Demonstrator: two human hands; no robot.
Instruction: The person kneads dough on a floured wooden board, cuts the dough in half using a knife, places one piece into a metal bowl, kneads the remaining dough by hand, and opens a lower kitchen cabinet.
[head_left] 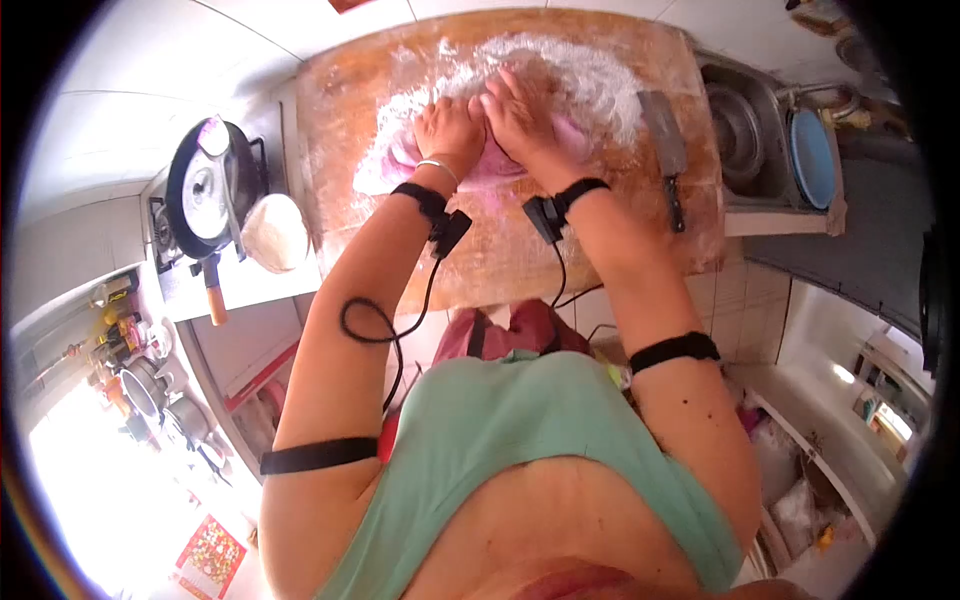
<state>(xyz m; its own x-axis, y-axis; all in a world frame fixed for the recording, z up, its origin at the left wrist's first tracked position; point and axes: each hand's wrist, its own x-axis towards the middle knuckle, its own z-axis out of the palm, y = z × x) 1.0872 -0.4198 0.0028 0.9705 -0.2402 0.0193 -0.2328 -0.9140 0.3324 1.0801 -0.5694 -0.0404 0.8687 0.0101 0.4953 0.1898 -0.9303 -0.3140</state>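
Note:
Pink dough (500, 165) lies on a floured wooden board (340, 115), partly hidden beneath my hands. My left hand (450, 132) presses on the dough with its fingers bent over it. Beside it, touching or nearly so, my right hand (518, 120) rests on the dough with fingers stretched forward and somewhat apart. White flour (600, 80) is spread thickly behind and around the dough. To the right of my right hand lies a cleaver (662, 130), its dark handle towards me. Both wrists wear black straps with small cabled devices.
On the left, a dark pan (180, 190) with a wooden handle stands on the stove, next to a pale round container (275, 232). Right of the board is a metal sink (735, 135) with a blue basin (812, 158). Black cables hang near my forearms.

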